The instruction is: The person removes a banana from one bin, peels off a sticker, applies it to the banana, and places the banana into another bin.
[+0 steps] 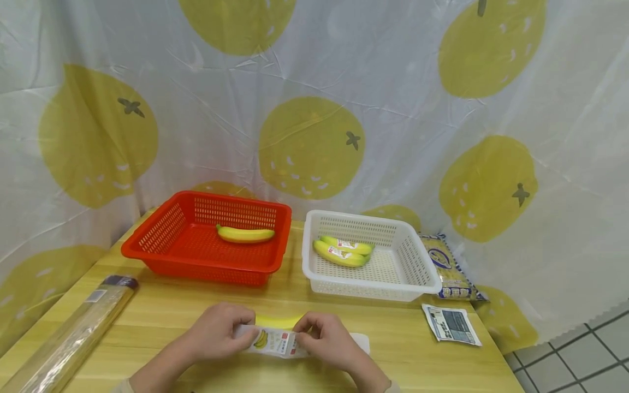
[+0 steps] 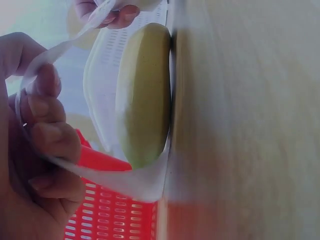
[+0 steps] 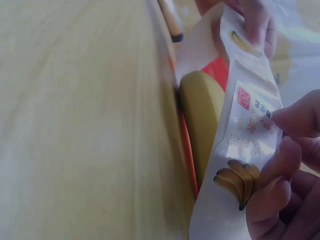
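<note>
Both hands grip a white strip of banana stickers [image 1: 277,343], printed with bananas and red marks. My left hand [image 1: 223,332] holds one end with the thumb over its face; in the left wrist view the strip curls past the fingers [image 2: 52,135]. Thumb and fingertips of my right hand [image 1: 328,341] pinch the strip near a sticker [image 3: 245,100]. Just behind the strip, a yellow banana [image 2: 145,95] lies on the table, partly hidden in the head view. A white end of the strip [image 1: 361,342] shows past the right hand.
Behind stand a red basket [image 1: 196,265] with one banana [image 1: 244,234] and a white basket [image 1: 363,288] with stickered bananas [image 1: 341,254]. A long clear-wrapped roll [image 1: 73,333] lies left. At right are a grain bag [image 1: 449,267] and a small printed packet [image 1: 451,325].
</note>
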Demonstrator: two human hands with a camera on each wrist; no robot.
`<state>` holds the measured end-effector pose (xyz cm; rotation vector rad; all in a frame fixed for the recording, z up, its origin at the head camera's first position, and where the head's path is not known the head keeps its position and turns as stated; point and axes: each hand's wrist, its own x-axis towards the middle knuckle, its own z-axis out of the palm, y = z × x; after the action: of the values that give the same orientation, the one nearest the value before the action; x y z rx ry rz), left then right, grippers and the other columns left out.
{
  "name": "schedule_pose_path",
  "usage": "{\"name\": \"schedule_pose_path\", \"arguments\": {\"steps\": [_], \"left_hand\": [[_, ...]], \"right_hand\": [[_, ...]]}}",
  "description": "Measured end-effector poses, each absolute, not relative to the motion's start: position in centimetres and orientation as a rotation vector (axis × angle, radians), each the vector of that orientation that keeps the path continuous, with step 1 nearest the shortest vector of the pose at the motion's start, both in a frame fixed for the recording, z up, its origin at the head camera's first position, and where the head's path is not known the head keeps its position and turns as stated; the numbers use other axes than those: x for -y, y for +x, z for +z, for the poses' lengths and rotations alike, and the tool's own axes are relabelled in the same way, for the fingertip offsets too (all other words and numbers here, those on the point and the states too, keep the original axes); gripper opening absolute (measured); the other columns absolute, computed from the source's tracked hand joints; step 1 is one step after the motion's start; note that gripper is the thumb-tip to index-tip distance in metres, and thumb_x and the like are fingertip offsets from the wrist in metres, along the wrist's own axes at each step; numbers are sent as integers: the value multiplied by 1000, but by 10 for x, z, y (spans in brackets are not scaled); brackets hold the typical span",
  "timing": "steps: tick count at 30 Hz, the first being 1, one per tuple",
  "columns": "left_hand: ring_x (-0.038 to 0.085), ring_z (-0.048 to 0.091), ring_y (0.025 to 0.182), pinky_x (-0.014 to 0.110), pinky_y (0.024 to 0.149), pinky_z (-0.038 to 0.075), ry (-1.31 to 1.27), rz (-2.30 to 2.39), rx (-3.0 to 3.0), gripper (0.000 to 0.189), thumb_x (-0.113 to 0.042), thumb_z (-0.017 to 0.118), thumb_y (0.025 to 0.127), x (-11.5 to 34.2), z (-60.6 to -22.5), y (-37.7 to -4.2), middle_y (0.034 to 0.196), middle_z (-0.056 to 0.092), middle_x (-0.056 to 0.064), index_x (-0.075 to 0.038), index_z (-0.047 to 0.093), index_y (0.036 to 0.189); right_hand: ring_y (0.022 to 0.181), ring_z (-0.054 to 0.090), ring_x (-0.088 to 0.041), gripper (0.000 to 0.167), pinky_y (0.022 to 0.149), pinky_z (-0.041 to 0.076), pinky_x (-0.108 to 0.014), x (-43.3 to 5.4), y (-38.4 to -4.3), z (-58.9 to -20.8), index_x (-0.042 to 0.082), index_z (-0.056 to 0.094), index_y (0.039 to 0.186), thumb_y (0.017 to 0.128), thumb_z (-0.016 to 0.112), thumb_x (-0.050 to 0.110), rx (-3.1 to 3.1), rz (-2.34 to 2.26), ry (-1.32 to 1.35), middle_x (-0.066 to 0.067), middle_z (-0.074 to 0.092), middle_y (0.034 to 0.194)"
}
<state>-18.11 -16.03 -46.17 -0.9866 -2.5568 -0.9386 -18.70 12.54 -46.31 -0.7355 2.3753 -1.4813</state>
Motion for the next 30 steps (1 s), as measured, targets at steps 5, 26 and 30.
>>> {"name": "schedule_pose_path", "arguments": {"steps": [5, 26, 30], "left_hand": [[-7, 40, 56, 16, 51, 33, -986, -984, 2694, 30, -29, 73, 90, 161, -460, -181, 61, 44, -26, -35, 53, 69], [-13, 42, 66, 0, 61, 31, -1285, -701, 2136, 21, -27, 86, 79, 132, -476, -175, 72, 53, -22, -31, 65, 81], [-17, 39, 65, 0, 58, 30, -1254, -752, 2222, 24, -39, 84, 85, 132, -481, -172, 70, 51, -24, -32, 62, 77]], "right_hand": [[57, 49, 1, 5, 50, 41, -15, -123, -187, -464, 14, 75, 93, 92, 71, 11, -2337, -1487, -769, 10, 66, 75], [57, 48, 3, 7, 52, 40, -14, -115, -184, -468, 6, 73, 91, 94, 70, 11, -2215, -1529, -775, 10, 64, 72], [59, 50, 3, 7, 54, 41, -14, -114, -183, -471, 3, 73, 94, 94, 69, 9, -2138, -1558, -778, 9, 66, 74]]}}
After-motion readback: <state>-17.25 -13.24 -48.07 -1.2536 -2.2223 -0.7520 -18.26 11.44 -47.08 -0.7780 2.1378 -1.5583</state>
